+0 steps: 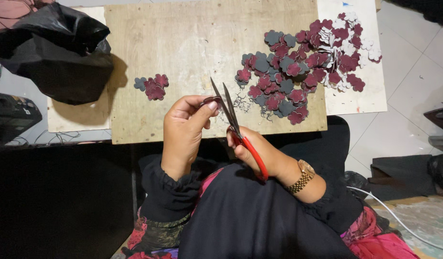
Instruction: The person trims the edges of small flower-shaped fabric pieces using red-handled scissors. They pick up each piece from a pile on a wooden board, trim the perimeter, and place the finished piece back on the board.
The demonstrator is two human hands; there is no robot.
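Note:
My right hand [259, 153] grips red-handled scissors [236, 127], their dark blades open and pointing up toward the board. My left hand [185, 127] pinches a small dark maroon flower-shaped cutout [209, 100] between thumb and fingers, right beside the blades. A gold wristwatch [303, 176] sits on my right wrist. Both hands hover over the near edge of a wooden board [183, 52].
A large pile of maroon, grey and white flower cutouts [303, 67] covers the board's right side and a white sheet [365, 96]. A small cluster of cutouts [153, 87] lies at left. A black plastic bag [58, 52] sits far left. Thin paper trimmings [240, 101] lie near the blades.

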